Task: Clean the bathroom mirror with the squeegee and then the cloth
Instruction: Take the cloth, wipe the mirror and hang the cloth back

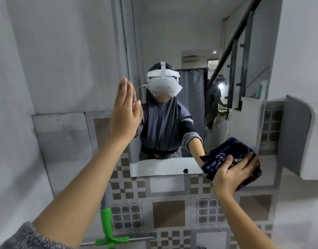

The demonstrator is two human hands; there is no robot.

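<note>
Left hand (125, 114) flat, empty against mirror (199, 51) edge, right hand (232, 175) pressing cloth (224, 155), squeegee (107, 229) propped below

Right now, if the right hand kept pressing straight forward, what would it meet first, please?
The dark cloth under the right hand already seems pressed to the mirror at its lower right corner, so the glass comes first; exact contact is hard to judge.

We wear a grey heathered knit sleeve (19, 236), pushed back so our forearms are bare down to the left hand (125, 114) and right hand (232, 173). Reflected, we wear a white headset (162, 83) with a top strap, a dark head covering and a grey zipped top.
</note>
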